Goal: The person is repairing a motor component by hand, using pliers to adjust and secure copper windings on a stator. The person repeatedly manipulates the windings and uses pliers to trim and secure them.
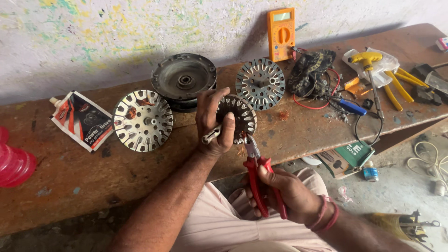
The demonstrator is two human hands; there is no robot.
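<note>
Head view: left hand gripping stator above desk; right hand closed around red pliers, tip touching stator's lower edge.

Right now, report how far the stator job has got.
Done: two bare stators lie on the bench, no windings. In hand: left hand holds a third stator; right hand works red pliers at its lower edge, where copper shows. Left: that copper.
</note>
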